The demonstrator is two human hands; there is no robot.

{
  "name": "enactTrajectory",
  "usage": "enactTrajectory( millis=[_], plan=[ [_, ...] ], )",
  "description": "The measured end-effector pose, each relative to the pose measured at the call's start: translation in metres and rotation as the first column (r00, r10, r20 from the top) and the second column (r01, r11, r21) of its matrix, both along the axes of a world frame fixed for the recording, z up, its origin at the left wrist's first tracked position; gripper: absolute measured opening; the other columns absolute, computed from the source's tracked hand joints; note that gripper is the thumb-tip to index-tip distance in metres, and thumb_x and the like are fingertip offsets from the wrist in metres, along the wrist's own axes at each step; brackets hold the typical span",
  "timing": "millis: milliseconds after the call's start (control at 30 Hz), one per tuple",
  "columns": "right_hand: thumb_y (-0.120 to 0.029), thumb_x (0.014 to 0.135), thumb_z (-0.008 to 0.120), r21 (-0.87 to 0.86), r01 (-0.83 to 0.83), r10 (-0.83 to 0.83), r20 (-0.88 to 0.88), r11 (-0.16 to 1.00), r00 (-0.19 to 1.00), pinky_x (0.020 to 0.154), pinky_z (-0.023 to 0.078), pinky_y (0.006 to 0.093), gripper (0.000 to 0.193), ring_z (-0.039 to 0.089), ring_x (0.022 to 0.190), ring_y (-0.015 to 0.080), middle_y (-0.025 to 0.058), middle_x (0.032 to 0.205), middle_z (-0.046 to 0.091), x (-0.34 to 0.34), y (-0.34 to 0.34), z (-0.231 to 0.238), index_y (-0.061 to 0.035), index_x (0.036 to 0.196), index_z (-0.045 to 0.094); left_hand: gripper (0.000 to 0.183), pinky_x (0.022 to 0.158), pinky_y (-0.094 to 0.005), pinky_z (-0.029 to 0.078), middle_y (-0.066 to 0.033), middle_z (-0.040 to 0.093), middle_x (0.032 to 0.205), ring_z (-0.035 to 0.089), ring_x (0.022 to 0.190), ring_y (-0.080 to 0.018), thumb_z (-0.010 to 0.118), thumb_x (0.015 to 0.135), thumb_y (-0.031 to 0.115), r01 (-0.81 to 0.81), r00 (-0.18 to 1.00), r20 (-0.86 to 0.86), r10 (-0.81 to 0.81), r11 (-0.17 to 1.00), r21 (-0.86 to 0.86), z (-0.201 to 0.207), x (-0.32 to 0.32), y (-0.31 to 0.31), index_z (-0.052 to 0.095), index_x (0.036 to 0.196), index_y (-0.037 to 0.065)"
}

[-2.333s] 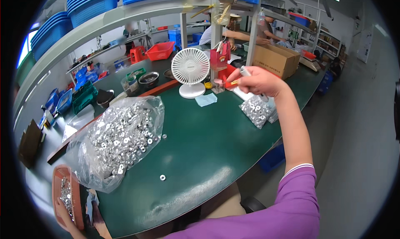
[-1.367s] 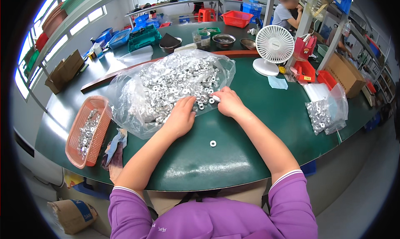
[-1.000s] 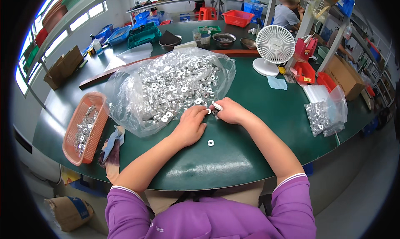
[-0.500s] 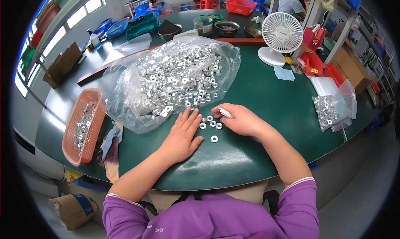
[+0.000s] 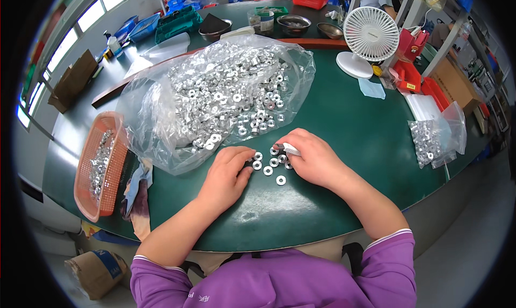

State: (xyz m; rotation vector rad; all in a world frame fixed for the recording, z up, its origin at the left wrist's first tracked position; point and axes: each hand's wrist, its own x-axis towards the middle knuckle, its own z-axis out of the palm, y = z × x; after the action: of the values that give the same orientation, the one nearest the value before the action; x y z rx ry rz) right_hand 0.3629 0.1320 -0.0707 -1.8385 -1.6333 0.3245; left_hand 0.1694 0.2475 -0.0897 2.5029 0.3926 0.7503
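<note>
Several small silvery metal rings (image 5: 268, 171) lie loose on the green tabletop between my hands. My left hand (image 5: 226, 173) rests on the table at their left, fingers bent, with thumb and forefinger apart beside the nearest rings. In my right hand (image 5: 314, 157) is a small tool with a pale ribbed handle (image 5: 292, 149); its tip is hard to make out. The right fingers are closed around it, just over the right-hand rings. Beyond both hands a large clear plastic bag (image 5: 156, 141) lies spread open, heaped with metal rings (image 5: 226, 95).
On the left stands a pink plastic basket (image 5: 80, 173) of metal parts, beside crumpled cloths (image 5: 137, 200). A white fan (image 5: 371, 36) stands at the back right, near red bins (image 5: 407, 78). A clear bag of rings (image 5: 424, 144) lies at the right. Metal bowls (image 5: 294, 26) stand farther back.
My left hand has drawn back from the bag's edge, and its stretched fingers have bent. More rings lie spread between my hands. My right hand still holds the tool.
</note>
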Motion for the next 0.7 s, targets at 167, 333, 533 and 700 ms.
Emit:
enactTrajectory(
  millis=[167,333,533,700],
  plan=[
    [-0.004,0.077,0.053,-0.061,0.000,0.001,0.022,0.998,1.000,0.085,0.046,0.0416,0.024,0.056,0.097,0.0326,0.0127,0.098,0.058,0.000,-0.002,0.004,-0.0058,0.100,0.060,0.018,0.074,-0.0342,0.048,-0.0075,0.062,0.094,0.058,0.086,-0.0250,0.069,0.075,0.002,-0.049,0.999,-0.016,0.048,0.997,-0.055,-0.002,0.000,0.005,0.063,0.091,0.004],
    [-0.001,0.079,0.050,-0.067,0.041,-0.037,0.068,0.997,0.997,0.081,0.047,0.0386,0.022,0.059,0.092,0.0313,0.0115,0.094,0.060,0.005,-0.004,0.005,-0.0070,0.097,0.063,0.013,0.072,-0.0366,0.049,-0.0095,0.063,0.094,0.061,0.081,-0.0262,0.066,0.077,0.002,-0.182,0.979,-0.130,0.159,0.965,-0.191,0.004,-0.003,0.006,0.065,0.090,0.006],
    [-0.003,0.083,0.050,-0.154,0.051,-0.051,0.006,0.987,0.999,0.082,0.048,0.0367,0.025,0.062,0.090,0.0287,0.0120,0.099,0.062,0.007,-0.004,0.010,-0.0049,0.105,0.060,0.045,0.082,-0.0297,0.048,-0.0101,0.061,0.112,0.060,0.093,-0.0195,0.053,0.085,-0.005,-0.084,0.996,-0.052,0.075,0.976,-0.203,-0.005,0.000,0.012,0.049,0.129,0.005],
    [-0.003,0.087,0.047,-0.319,-0.138,-0.016,-0.435,0.938,0.900,0.073,0.052,0.0289,0.031,0.062,0.083,0.0158,0.0100,0.101,0.062,0.002,-0.004,0.022,-0.0015,0.117,0.053,0.056,0.089,-0.0298,0.045,-0.0140,0.058,0.116,0.058,0.103,-0.0199,0.044,0.086,-0.009,0.093,0.990,-0.057,-0.125,0.914,-0.396,-0.001,-0.001,-0.008,0.032,0.139,0.003]
  ],
)
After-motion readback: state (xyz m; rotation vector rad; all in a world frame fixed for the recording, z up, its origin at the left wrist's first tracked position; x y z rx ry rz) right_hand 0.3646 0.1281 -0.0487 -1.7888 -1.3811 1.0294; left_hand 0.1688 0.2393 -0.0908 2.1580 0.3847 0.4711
